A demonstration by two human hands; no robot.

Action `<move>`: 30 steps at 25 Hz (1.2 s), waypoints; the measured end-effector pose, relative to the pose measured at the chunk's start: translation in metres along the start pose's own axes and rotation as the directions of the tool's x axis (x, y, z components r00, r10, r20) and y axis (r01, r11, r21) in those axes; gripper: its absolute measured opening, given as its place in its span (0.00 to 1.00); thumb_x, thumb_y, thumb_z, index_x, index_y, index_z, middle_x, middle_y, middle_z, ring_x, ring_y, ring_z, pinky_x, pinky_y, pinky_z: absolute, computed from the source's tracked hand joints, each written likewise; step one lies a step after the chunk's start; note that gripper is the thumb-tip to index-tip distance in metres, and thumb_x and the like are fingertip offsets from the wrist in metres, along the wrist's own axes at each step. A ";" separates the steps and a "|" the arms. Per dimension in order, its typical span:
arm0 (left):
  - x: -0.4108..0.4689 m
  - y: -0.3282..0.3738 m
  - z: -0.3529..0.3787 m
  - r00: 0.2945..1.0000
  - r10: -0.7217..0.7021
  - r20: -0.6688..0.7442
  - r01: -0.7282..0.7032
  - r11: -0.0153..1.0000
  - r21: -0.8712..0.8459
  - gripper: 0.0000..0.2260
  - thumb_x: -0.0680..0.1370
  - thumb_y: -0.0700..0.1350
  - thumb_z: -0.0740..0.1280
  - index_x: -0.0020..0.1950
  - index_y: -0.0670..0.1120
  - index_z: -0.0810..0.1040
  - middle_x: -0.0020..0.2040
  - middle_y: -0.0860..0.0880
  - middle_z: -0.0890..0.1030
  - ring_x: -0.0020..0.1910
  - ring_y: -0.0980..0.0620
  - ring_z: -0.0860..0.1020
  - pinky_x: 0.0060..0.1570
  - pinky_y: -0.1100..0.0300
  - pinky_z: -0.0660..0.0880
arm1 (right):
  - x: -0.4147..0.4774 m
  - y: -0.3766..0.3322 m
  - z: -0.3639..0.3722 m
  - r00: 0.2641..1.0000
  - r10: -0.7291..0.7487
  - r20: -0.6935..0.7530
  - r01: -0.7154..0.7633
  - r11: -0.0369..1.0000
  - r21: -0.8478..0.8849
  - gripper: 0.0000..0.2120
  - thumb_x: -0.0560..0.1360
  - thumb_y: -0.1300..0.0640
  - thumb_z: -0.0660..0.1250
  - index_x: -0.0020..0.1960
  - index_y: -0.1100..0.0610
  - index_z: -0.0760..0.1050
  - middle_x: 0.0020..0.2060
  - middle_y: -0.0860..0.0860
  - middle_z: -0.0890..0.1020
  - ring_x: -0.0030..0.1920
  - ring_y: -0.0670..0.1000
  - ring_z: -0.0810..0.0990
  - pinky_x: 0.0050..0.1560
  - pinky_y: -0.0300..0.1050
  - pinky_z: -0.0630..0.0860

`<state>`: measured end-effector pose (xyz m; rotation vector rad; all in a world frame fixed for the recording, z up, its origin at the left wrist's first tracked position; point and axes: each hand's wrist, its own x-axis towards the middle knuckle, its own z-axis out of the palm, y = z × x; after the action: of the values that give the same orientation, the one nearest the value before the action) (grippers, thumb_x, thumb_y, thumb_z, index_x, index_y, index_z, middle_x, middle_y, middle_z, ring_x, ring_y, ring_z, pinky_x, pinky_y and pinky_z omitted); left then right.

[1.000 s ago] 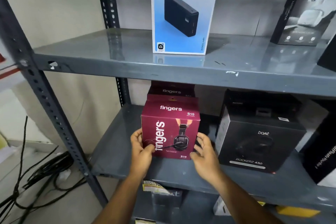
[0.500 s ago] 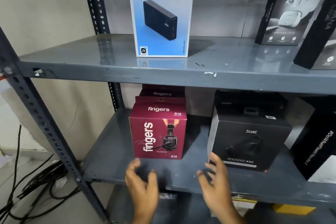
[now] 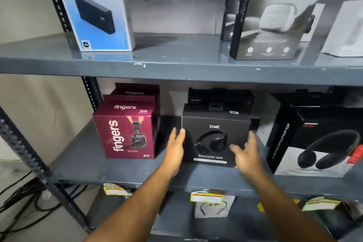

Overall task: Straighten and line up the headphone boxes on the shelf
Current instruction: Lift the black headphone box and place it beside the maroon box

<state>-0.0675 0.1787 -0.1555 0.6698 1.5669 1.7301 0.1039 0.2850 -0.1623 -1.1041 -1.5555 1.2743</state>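
A grey metal shelf (image 3: 117, 165) carries the headphone boxes. On its right stands a black-and-white box (image 3: 318, 143) close beside the black boat box (image 3: 216, 137), which sits mid-shelf with another black box (image 3: 220, 96) behind it. To the left, apart from it, is the maroon fingers box (image 3: 125, 135), with more maroon boxes (image 3: 137, 90) stacked behind. The left hand (image 3: 175, 149) has open fingers at the boat box's left edge; the right hand (image 3: 246, 155), spread and blurred, is before its right side, grasping nothing. Tagged packets (image 3: 212, 202) hang below.
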 end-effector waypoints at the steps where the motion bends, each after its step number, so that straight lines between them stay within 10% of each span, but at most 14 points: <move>1: -0.001 -0.004 0.003 1.000 0.007 0.004 -0.007 1.000 0.002 0.30 0.77 0.58 0.62 0.76 0.49 0.61 0.74 0.57 0.64 0.72 0.59 0.63 0.75 0.57 0.54 | 0.001 0.003 -0.004 0.998 0.017 0.056 -0.015 0.999 -0.028 0.42 0.70 0.60 0.68 0.78 0.55 0.51 0.74 0.52 0.66 0.74 0.52 0.65 0.75 0.52 0.60; 9: -0.097 -0.039 -0.012 0.949 0.309 -0.059 -0.283 0.920 0.270 0.19 0.80 0.47 0.61 0.68 0.64 0.65 0.76 0.59 0.62 0.71 0.74 0.57 0.73 0.71 0.53 | -0.031 0.018 -0.043 0.972 -0.038 0.234 0.052 0.997 -0.053 0.38 0.73 0.53 0.67 0.78 0.47 0.53 0.77 0.48 0.63 0.76 0.48 0.61 0.75 0.55 0.61; 13: -0.142 -0.025 -0.027 0.894 0.429 -0.129 -0.369 0.869 0.328 0.23 0.77 0.54 0.58 0.73 0.57 0.66 0.77 0.53 0.65 0.76 0.59 0.59 0.76 0.60 0.55 | -0.049 -0.003 -0.042 0.940 -0.186 0.286 0.176 0.983 0.060 0.31 0.70 0.39 0.64 0.72 0.41 0.66 0.69 0.48 0.74 0.70 0.46 0.72 0.72 0.55 0.67; 21: -0.170 0.036 -0.037 0.896 0.332 -0.296 -0.328 0.942 0.065 0.16 0.83 0.45 0.55 0.68 0.59 0.71 0.66 0.63 0.77 0.69 0.59 0.72 0.72 0.53 0.65 | -0.060 -0.048 -0.017 0.885 -0.326 0.332 0.280 0.943 0.181 0.23 0.74 0.40 0.59 0.68 0.36 0.69 0.61 0.47 0.77 0.68 0.49 0.72 0.72 0.56 0.66; 30: -0.147 0.033 -0.081 0.880 0.404 -0.248 -0.371 0.913 0.172 0.22 0.82 0.38 0.54 0.76 0.51 0.62 0.74 0.56 0.69 0.74 0.57 0.66 0.75 0.54 0.60 | -0.058 -0.046 0.033 0.885 -0.263 0.384 0.222 0.964 0.149 0.23 0.73 0.46 0.61 0.68 0.35 0.69 0.62 0.48 0.77 0.61 0.43 0.76 0.70 0.53 0.69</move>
<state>-0.0430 0.0126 -0.1221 0.8795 1.8360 2.1127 0.0829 0.2159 -0.1252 -0.5773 -1.8393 1.4459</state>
